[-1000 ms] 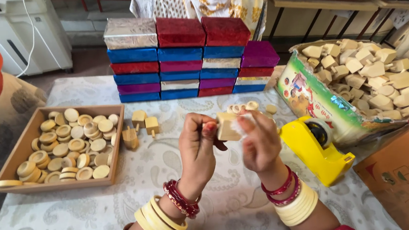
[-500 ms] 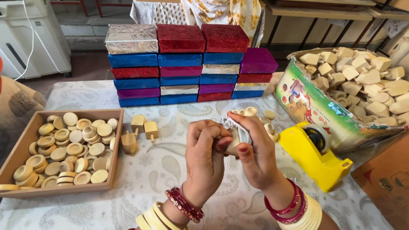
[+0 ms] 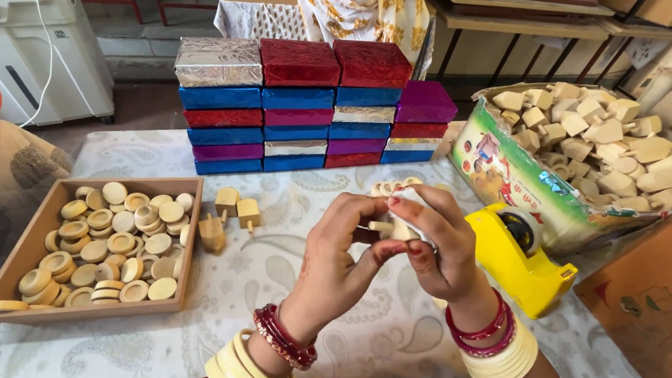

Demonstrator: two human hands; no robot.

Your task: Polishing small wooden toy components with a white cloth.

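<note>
Wooden piece (image 3: 394, 228), seemingly lying crosswise, pinched between both hands.

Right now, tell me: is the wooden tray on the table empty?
No, the wooden tray is full of round wooden discs.

Likely small craft workshop: tray of wooden discs (image 3: 106, 250), sack of wooden blocks (image 3: 591, 142), stacked foil boxes (image 3: 304, 106).
</note>
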